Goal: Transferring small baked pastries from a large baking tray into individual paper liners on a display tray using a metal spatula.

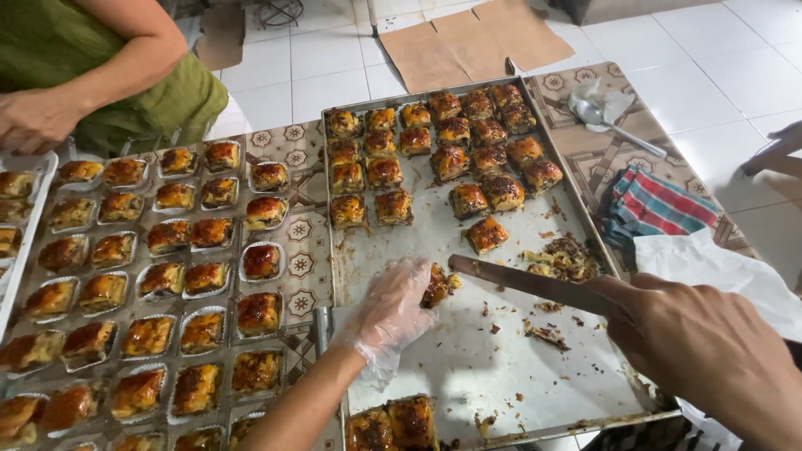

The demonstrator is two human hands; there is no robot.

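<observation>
Pastry piece (438, 286), glazed brown, sits near the middle of the baking tray (468, 367), pinched at its left side by the left hand (391, 316). That hand wears a thin clear plastic glove, fingers curled together and closed on the piece. Right hand (702, 351), bare, is at the tray's right edge, fingers wrapped tight around the handle of a long knife (522, 282); forefinger lies along the blade's back. Blade runs leftward, flat and low over the tray, tip just beside the held piece; cannot tell if it touches.

Tray is metal, lined with pale paper, scattered with crumbs (564, 257) and dark bits. Uncut-looking rows of more pastries (434, 150) fill its far end; two more (393, 424) sit at the near edge. Left of the tray, on the patterned table (302, 259), many pastries in small white paper cups (167, 284) stand in rows. Right of the tray: striped cloth (652, 205), white plastic bag (710, 267), spoon (606, 121) further back. Another person in a green top (100, 58) stands at upper left, forearm over the cups.
</observation>
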